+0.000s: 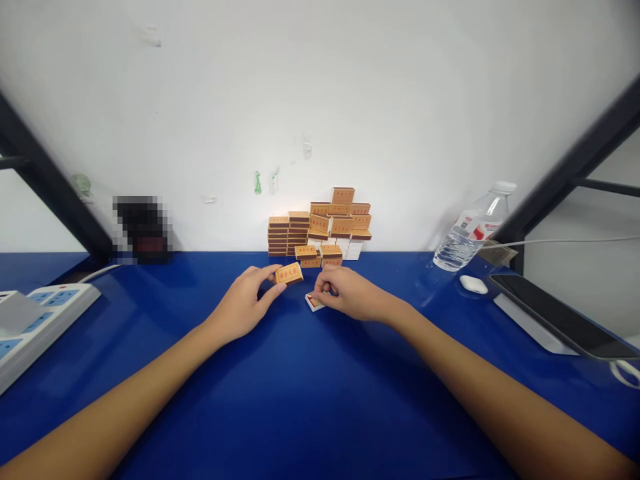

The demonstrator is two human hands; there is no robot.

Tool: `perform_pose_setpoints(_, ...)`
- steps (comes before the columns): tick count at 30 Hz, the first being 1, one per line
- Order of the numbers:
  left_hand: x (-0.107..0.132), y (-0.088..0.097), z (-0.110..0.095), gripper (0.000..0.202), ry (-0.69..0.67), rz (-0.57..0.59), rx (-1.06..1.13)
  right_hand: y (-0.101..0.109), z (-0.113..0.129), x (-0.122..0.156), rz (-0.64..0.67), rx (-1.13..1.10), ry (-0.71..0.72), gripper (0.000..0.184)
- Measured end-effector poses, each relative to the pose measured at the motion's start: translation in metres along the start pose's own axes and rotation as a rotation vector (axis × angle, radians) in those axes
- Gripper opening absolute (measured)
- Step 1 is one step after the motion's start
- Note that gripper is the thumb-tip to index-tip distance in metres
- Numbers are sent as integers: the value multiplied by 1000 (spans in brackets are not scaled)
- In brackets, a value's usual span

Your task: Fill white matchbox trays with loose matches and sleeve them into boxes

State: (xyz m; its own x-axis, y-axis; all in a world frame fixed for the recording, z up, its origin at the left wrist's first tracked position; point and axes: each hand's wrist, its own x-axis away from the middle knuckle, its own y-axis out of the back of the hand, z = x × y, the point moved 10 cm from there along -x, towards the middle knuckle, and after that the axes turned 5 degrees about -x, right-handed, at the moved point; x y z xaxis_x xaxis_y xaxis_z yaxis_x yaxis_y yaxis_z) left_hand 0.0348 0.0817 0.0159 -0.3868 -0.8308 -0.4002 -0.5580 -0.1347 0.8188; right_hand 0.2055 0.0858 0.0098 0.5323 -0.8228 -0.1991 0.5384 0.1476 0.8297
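My left hand [245, 300] is closed on an orange matchbox [289, 274] with red lettering, pinched between thumb and fingers just above the table. Whether a tray is inside it cannot be seen. My right hand [356, 293] is bent over a small white matchbox tray [313, 302] low at the table, thumb and fingertips gripping it. Some red shows inside the tray; the fingers cover most of it. Just behind both hands, a few matchboxes [306, 253] lie stacked in a low group.
Against the wall stand stacked matchboxes [289, 233] and a stepped pile of open ones [341, 225]. To the right are a water bottle [467, 230], a white earphone case [473, 285] and a phone [565, 317]. A power strip [47, 320] lies left on the blue table [300, 400].
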Motion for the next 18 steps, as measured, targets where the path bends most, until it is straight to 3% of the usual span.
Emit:
perform_pose_setpoints(3, 0, 1, 0, 45, 0, -6, -1, 6, 1, 3, -39, -21, 3, 11)
perform_pose_setpoints(8, 0, 2, -1, 45, 3, 5, 5, 14, -17, 9, -102, -198, -122, 18)
perform_pose_setpoints(14, 0, 2, -3, 44, -8, 4, -5, 21, -20, 12, -159, -278, -44, 25)
perform_pose_setpoints(18, 0, 1, -4, 44, -14, 5, -2, 27, -22, 13, -215, -337, -76, 25)
